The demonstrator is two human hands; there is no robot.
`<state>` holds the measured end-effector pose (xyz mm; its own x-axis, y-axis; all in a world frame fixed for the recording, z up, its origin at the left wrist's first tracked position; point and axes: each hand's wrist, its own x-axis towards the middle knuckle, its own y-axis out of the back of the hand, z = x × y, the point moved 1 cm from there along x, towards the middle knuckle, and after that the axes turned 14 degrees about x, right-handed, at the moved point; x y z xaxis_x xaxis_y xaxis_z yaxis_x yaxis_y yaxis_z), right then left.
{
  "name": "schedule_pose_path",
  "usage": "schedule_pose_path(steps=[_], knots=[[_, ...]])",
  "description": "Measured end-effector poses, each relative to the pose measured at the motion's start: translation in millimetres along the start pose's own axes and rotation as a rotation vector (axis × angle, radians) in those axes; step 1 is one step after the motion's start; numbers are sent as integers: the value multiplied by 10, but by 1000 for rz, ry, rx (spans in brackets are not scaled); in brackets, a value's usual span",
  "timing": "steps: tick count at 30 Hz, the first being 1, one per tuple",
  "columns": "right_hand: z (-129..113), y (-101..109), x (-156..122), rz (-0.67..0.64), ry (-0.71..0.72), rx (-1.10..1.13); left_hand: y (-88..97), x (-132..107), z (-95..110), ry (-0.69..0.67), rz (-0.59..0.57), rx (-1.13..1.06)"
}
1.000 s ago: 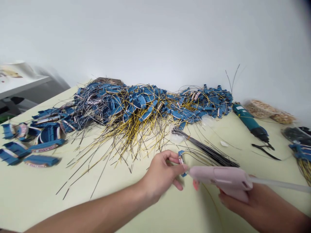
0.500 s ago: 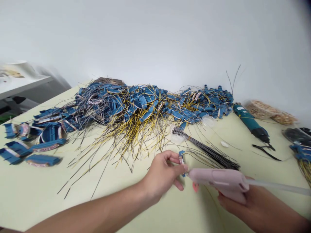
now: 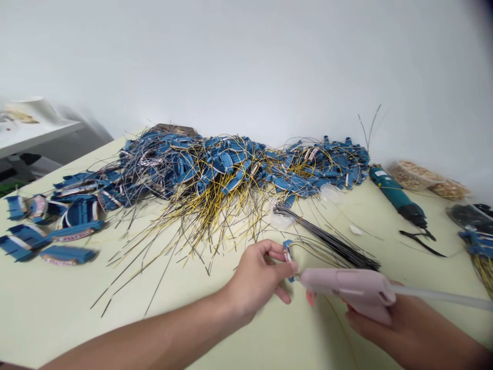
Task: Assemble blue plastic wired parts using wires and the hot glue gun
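Note:
Between the thumb and fingers of my left hand [image 3: 258,277] is a small blue plastic piece [image 3: 287,245] with a lettered strip, held on edge; thin wires trail from it to the right. My right hand [image 3: 404,324] is wrapped round the handle of a pale pink glue gun [image 3: 342,283]. The gun's nozzle points left and meets the lower end of the blue piece, close to my left thumb; I cannot tell whether it touches. A long translucent glue stick [image 3: 442,296] sticks out of the gun's back.
A heap of blue pieces with yellow and black wires [image 3: 227,164] spreads across the table's back. Loose blue pieces [image 3: 67,254] lie at left. Behind the gun rests a bundle of black wires [image 3: 335,241]. A teal power tool [image 3: 395,192] and bags of light bits [image 3: 414,174] are at right.
Almost nothing differs. The glue gun has shifted very slightly to the right, while my left hand keeps its hold on the blue piece.

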<state>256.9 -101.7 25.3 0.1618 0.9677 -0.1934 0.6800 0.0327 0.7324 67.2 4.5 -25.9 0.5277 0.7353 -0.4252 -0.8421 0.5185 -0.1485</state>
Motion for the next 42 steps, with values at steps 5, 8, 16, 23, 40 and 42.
schedule_pose_path(steps=[5,8,16,23,40,42], knots=[[-61,2,-17,-48,-101,84,7,-1,2,1,2,-7],[-69,18,-9,-79,-109,109,1,-6,-2,-3,2,-9],[-72,12,-17,-64,-73,73,5,-1,-16,-2,5,-14],[-65,12,-13,-82,-83,69,4,-1,-17,2,7,-19],[-58,13,-61,-14,-100,64,3,-18,19,-5,7,-47],[-17,-5,-89,9,-108,60,5,-15,27,-7,6,-53]])
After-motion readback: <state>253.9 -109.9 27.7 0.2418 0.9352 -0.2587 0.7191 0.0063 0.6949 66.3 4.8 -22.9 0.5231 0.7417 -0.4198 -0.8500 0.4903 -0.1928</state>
